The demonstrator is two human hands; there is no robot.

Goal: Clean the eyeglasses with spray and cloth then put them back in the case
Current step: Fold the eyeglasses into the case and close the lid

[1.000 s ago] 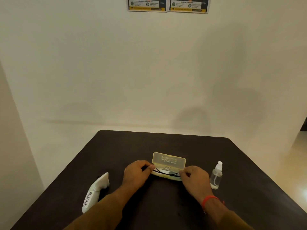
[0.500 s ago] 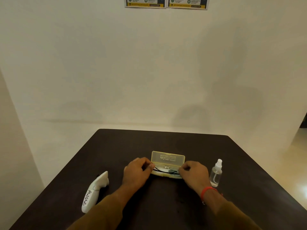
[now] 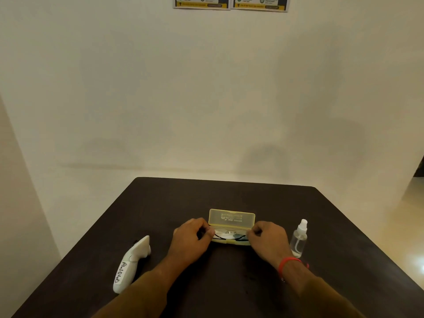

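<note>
The case [image 3: 231,222] is found open near the middle of the dark table [image 3: 160,203], its translucent yellow lid raised upright at the far side. The eyeglasses [image 3: 229,235] are seen lying inside the lower tray, folded, with the dark frame and a pale patch beneath it that may be a cloth, though this cannot be confirmed. The spray bottle [image 3: 298,239] stands upright just beside the right hand [image 3: 268,241], cap on and not gripped.

Whether the lenses have been cleaned cannot be established from the view. If not, spraying, wiping, returning and closing are all judged to be outstanding; if so, only the closing of the lid remains.

The long axis of the case and of the eyeglasses is observed to run left to right across the table, parallel to its near edge, with the hinge away from the person.

The left hand [image 3: 191,239] is placed at the left end of the case, fingers curled and pinched at the frame end or tray edge; which of the two cannot be told. The right hand is set likewise at the right end.

A white handheld device [image 3: 130,265] lies to the left, well apart.
</note>
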